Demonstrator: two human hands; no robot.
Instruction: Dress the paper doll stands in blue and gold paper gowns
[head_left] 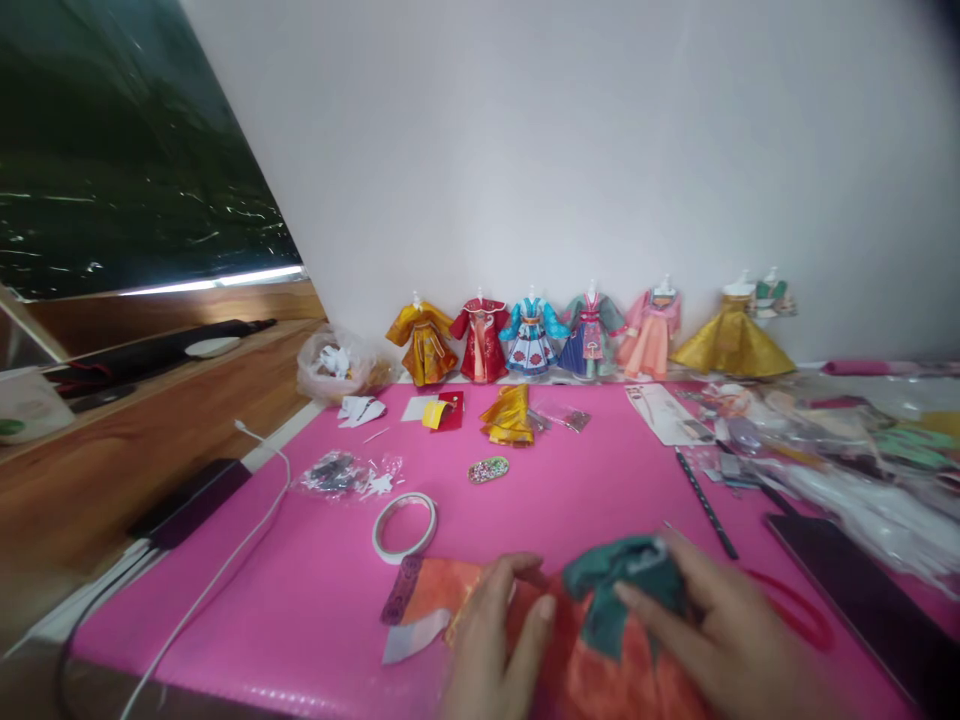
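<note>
Left hand: left hand (491,640) lies flat, fingers spread and gently curled, pressing the orange-red paper doll dress with a teal bodice (600,640); grips nothing.
Right hand: right hand (724,625) rests on the teal part, fingers loosely bent; whether it pinches the paper cannot be told.
Dress: at the near edge of the pink table mat (300,600), between both hands.
Tape: white tape roll (405,526), just beyond the left hand.
Back edge: row of small paper costumes on stands (532,338) against the wall.
Right side: thin black pencil (705,502).

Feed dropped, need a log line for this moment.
left hand: pressing orange paper garment | right hand: on its teal top | tape roll: apart, left
</note>
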